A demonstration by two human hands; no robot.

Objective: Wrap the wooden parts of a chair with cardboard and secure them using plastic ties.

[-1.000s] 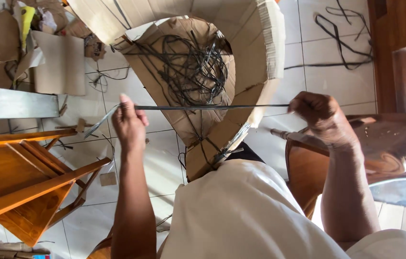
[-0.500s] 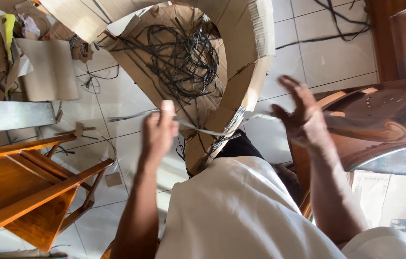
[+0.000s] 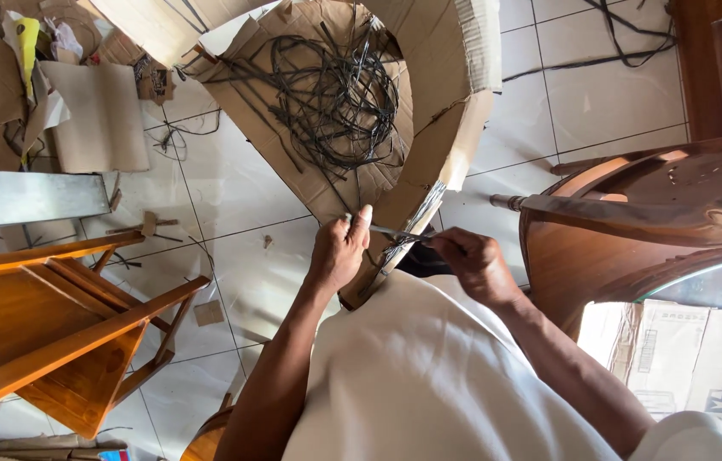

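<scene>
Thin dark plastic strip (image 3: 397,234): I see it held taut between both hands, just in front of the white-shirted torso (image 3: 429,376) and above the white tiled floor (image 3: 241,282). My left hand (image 3: 339,252) grips one end, fingers curled together around the strip with the thumb pressed up along it. My right hand (image 3: 467,260) pinches the other end, fingertips closed tight on the strip, and the two hands sit near each other with only a short span of strip showing between them. Directly beyond the hands stands a torn brown cardboard box (image 3: 455,94), tilted open, holding a tangled heap of black straps (image 3: 335,94). One flap of the box reaches down to just beside the left hand. An orange-brown wooden frame (image 3: 45,324) lies to the left, well apart from the hands. A dark polished wooden chair (image 3: 634,213) stands to the right, near the right forearm. Loose cardboard scraps (image 3: 79,111) lie on the floor at upper left.
</scene>
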